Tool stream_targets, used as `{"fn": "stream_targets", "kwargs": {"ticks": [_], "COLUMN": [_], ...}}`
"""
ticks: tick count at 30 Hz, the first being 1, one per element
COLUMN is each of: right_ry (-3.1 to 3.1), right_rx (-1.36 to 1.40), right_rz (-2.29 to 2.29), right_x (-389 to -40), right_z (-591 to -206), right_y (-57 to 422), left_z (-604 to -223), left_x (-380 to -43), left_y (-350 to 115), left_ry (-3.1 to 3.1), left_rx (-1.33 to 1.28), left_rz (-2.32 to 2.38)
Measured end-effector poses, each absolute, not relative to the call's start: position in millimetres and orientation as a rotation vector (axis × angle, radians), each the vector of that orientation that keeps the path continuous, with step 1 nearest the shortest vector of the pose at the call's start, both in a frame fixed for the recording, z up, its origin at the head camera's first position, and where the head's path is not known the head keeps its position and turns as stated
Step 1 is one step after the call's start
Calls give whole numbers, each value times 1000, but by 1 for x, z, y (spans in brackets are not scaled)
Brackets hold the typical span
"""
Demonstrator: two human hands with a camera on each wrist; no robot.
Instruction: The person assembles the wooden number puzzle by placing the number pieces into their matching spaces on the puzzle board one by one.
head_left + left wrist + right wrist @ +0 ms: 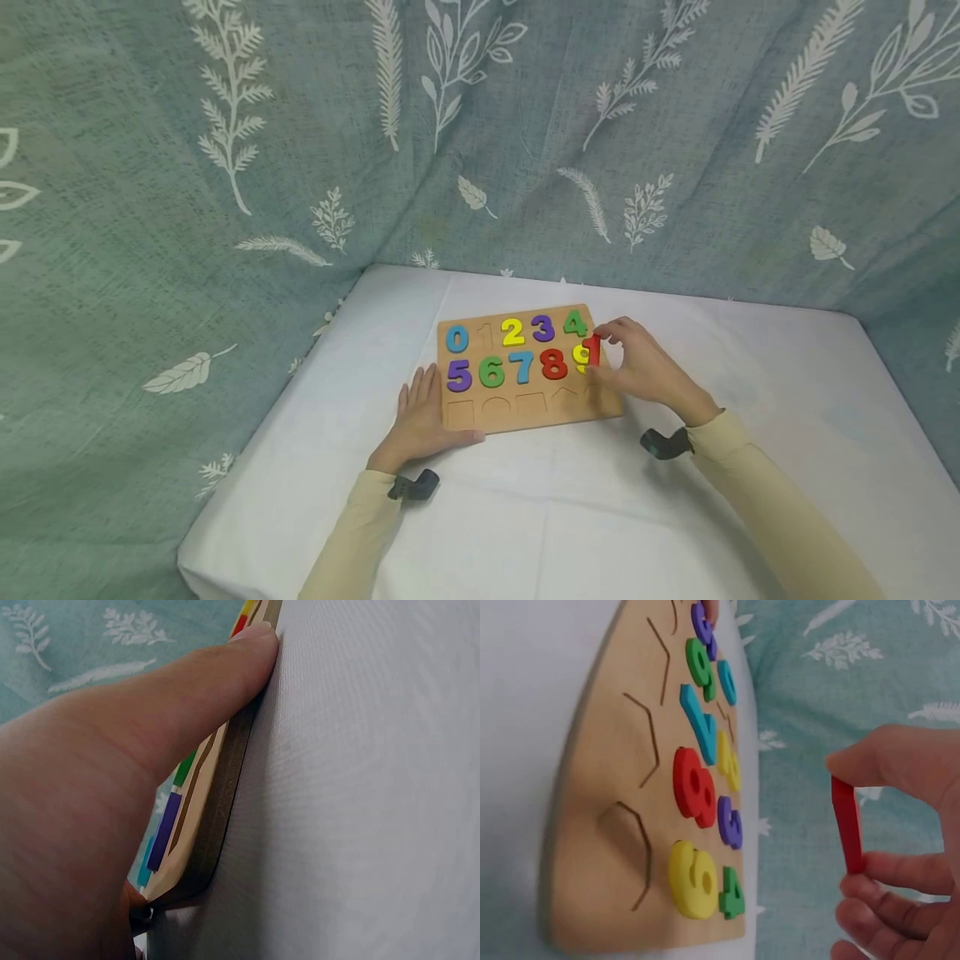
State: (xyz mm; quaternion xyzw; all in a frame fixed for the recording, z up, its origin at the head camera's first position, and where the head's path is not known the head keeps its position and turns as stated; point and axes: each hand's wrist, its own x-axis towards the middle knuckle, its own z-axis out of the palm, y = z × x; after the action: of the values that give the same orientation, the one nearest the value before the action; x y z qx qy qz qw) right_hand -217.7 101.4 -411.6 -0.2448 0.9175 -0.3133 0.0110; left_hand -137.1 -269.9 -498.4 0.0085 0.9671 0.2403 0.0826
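Note:
A wooden number puzzle board [495,421] lies on the white-covered table. My right hand [637,367] pinches a red number 1 piece [594,350] between thumb and fingertips, over the board's right side, where it partly overlaps the yellow 9 [581,358]. In the right wrist view the red piece [846,821] is held by its two ends, apart from the board. My left hand [423,417] rests at the board's lower left corner, fingers straight along the left side. Its thumb [225,675] lies along the near edge.
An outlined recess shaped like a 1 [484,336] sits between the blue 0 [448,339] and the yellow 2 [513,337]. Several other coloured numbers sit on the board. Shape outlines run along its near row. Patterned green cloth [525,167] hangs behind the table.

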Motion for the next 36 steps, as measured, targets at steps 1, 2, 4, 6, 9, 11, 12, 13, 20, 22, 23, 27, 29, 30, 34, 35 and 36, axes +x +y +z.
{"fn": "stream_targets", "kwargs": {"ticks": [1, 2, 4, 6, 9, 11, 12, 13, 20, 22, 23, 27, 29, 30, 34, 35, 36], "right_ry": [2858, 2855, 2853, 2850, 2836, 2820, 2811, 2806, 2765, 2757, 2754, 2744, 2737, 2732, 2726, 2728, 2732], "right_rx": [-769, -780, -799, -823, -848, -857, -863, -868, -883, -890, -897, -932, -940, -938, -921, -920, -923], "right_rz": [-982, -984, -987, -987, -984, -984, -987, -987, -1015, -1014, -1012, -997, -994, -995, -972, -965, -951], "right_x": [-221, -224, -230, -235, -243, -248, -251, -253, -264, -267, -268, -274, -277, -279, -285, -286, -288], "right_z": [-411, -411, -410, -409, -409, -409, -410, -410, -404, -403, -402, -403, -403, -403, -404, -404, -404], "right_y": [98, 95, 89, 82, 74, 69, 67, 65, 49, 44, 42, 34, 29, 26, 16, 14, 11], "left_z": [-498, -498, -498, -498, -499, -499, -500, -500, -498, -497, -497, -496, -497, -497, -498, -498, -498], "left_x": [-137, -137, -136, -136, -135, -135, -135, -135, -135, -135, -135, -136, -136, -137, -138, -138, -138], "left_y": [-270, -270, -270, -270, -270, -270, -270, -270, -270, -269, -269, -269, -269, -269, -269, -269, -268], "left_ry": [2885, 2882, 2881, 2881, 2879, 2875, 2874, 2871, 2877, 2878, 2877, 2876, 2879, 2881, 2889, 2891, 2893], "left_rx": [23, 22, 18, 17, 21, 22, 23, 21, 27, 32, 32, 29, 26, 25, 20, 20, 20], "left_rz": [714, 716, 722, 728, 727, 720, 716, 713, 710, 714, 716, 726, 718, 709, 678, 677, 680]}}
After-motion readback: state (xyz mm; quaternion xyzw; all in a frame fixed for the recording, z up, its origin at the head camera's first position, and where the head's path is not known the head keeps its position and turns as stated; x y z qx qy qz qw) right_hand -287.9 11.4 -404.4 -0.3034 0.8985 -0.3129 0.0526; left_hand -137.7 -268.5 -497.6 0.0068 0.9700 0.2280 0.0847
